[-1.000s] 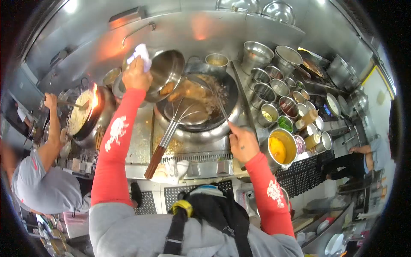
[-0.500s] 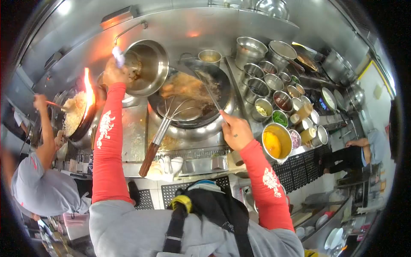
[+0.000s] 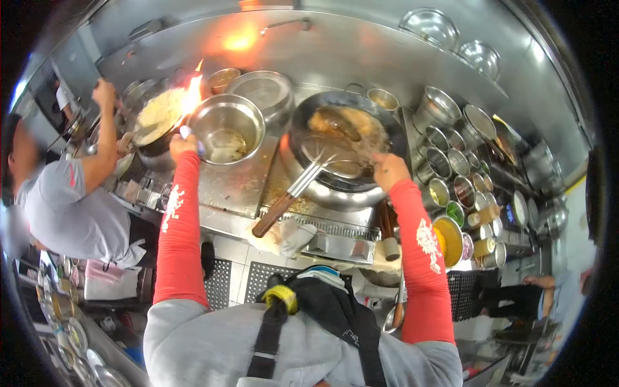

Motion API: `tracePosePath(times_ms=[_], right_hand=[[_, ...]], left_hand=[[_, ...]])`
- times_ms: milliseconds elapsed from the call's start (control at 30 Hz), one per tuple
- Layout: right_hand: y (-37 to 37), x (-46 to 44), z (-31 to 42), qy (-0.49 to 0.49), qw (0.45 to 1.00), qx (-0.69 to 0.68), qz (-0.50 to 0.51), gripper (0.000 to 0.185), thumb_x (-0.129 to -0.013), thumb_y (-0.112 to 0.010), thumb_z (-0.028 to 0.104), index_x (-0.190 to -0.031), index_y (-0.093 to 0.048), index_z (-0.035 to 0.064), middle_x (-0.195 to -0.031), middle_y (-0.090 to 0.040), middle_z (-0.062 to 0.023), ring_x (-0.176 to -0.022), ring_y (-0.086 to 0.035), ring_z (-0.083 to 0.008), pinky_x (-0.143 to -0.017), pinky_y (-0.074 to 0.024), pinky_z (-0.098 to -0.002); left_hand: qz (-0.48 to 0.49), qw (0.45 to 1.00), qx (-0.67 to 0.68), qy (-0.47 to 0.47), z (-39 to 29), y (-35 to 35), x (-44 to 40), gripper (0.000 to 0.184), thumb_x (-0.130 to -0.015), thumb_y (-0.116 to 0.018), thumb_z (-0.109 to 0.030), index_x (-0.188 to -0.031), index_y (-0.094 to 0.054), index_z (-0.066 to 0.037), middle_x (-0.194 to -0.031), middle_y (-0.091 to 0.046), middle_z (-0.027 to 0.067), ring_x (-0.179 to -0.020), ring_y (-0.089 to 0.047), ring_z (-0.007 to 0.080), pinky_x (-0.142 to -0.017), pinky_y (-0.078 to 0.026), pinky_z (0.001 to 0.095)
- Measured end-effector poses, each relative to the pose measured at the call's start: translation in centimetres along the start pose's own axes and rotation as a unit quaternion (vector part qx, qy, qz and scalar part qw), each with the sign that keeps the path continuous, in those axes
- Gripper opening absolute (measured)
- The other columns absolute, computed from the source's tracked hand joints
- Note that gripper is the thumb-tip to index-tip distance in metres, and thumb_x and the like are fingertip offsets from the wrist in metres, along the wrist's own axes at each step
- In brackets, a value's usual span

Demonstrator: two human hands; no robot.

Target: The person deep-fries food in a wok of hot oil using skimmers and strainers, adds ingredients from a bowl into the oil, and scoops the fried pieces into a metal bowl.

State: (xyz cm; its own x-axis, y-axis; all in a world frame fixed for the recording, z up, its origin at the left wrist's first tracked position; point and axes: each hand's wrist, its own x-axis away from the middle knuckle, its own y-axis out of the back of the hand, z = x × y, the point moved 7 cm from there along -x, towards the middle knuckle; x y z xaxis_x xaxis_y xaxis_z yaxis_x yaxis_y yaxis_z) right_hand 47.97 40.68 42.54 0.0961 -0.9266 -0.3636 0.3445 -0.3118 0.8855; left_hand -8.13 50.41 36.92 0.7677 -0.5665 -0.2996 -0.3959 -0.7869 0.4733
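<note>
My left hand (image 3: 183,146) grips the rim of a steel pot (image 3: 256,122) with a white-violet cloth; a little brownish liquid lies at the pot's bottom. The pot is roughly level, left of a large black wok (image 3: 303,116). My right hand (image 3: 391,170) is closed at the wok's right edge on a ladle handle, largely hidden by the hand. The ladle's dark bowl (image 3: 340,122) is in the wok, over brown food in bubbling liquid (image 3: 373,132). A wire strainer with a wooden handle (image 3: 274,216) rests across the wok's near rim.
At the left a co-worker (image 3: 84,206) works at a second wok of pale food (image 3: 160,116) with a tall flame (image 3: 193,93). Steel containers of ingredients (image 3: 459,190) crowd the right side. A lidded pot (image 3: 261,90) stands behind my pot. Another person (image 3: 545,290) is far right.
The pot has come down from beside the wok, away to the left, and is now level rather than tilted. My right hand has moved nearer the wok. The camera view has shifted left.
</note>
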Motion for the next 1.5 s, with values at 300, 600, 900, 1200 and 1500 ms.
tracePosePath(times_ms=[300, 600, 900, 1200, 1500], right_hand=[[1.6, -0.2, -2.1, -0.073, 0.992, -0.077, -0.069, 0.037, -0.075, -0.055, 0.010, -0.111, -0.059, -0.0015, -0.084, -0.066, -0.0154, -0.067, -0.063, -0.0225, -0.063, -0.0489, -0.0330], [0.1, 3.7, 6.3, -0.265, 0.839, -0.472, -0.049, 0.040, -0.083, -0.052, 0.009, -0.122, -0.048, 0.0024, -0.073, -0.059, -0.0063, -0.041, -0.041, -0.0061, -0.033, -0.0302, -0.0210], [-0.4, 4.4, 11.9, -0.256, 0.821, -0.511, -0.007, 0.039, -0.084, -0.050, 0.007, -0.122, -0.045, -0.0014, -0.072, -0.059, -0.0080, -0.039, -0.040, -0.0053, -0.031, -0.0283, -0.0185], [-6.6, 5.3, 18.3, -0.295, 0.704, -0.636, 0.112, 0.041, -0.081, -0.053, 0.004, -0.121, -0.045, 0.0025, -0.075, -0.062, -0.0092, -0.040, -0.043, -0.0078, -0.031, -0.0304, -0.0210], [-17.7, 1.8, 26.8, -0.294, 0.524, -0.765, 0.230, 0.031, -0.079, -0.052, -0.003, -0.108, -0.042, 0.0006, -0.079, -0.063, -0.0181, -0.049, -0.049, -0.0122, -0.040, -0.0376, -0.0249]], left_hand=[[0.017, 0.993, 0.045, 0.104, 13.8, -5.4, -0.6, 0.031, -0.065, -0.059, -0.027, -0.075, -0.060, 0.002, -0.072, -0.064, 0.0175, -0.068, -0.064, 0.0288, -0.065, -0.050, 0.0378], [-0.018, 0.991, 0.117, -0.059, 9.1, 0.5, 5.0, 0.021, -0.062, -0.065, -0.020, -0.071, -0.055, -0.004, -0.065, -0.059, 0.0136, -0.058, -0.058, 0.0282, -0.057, -0.046, 0.0385], [0.011, 0.989, 0.135, -0.055, 8.0, 1.4, 6.0, 0.019, -0.062, -0.064, -0.016, -0.075, -0.056, -0.004, -0.069, -0.060, 0.0157, -0.062, -0.059, 0.0313, -0.061, -0.046, 0.0397], [0.026, 0.992, 0.079, 0.091, 13.4, -6.5, 0.9, 0.037, -0.062, -0.064, -0.029, -0.083, -0.061, 0.001, -0.081, -0.064, 0.0191, -0.077, -0.061, 0.0357, -0.074, -0.047, 0.0419], [0.223, 0.814, 0.502, 0.189, 15.4, -5.0, 2.3, 0.035, -0.087, -0.057, -0.027, -0.109, -0.058, -0.001, -0.095, -0.064, 0.0070, -0.082, -0.062, 0.0193, -0.069, -0.050, 0.0324]])
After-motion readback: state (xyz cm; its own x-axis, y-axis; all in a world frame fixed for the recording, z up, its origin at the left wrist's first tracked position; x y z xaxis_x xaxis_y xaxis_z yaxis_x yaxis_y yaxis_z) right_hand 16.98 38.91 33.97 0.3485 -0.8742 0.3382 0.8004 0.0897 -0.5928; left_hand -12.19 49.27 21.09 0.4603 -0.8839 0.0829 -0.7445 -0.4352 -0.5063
